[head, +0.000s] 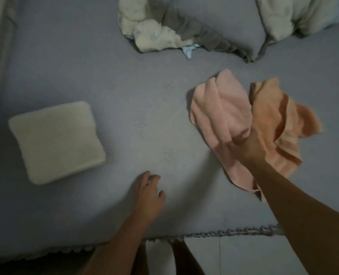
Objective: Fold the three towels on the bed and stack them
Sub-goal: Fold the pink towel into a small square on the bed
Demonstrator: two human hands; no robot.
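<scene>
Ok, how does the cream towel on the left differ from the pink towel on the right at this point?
The cream towel is folded into a neat, thick square; the pink towel is loose and rumpled. The cream towel lies by itself, untouched, while the pink towel is in the grip of the right hand, next to an orange towel. The left hand is empty. Both towels are on the blue bed sheet.
</scene>
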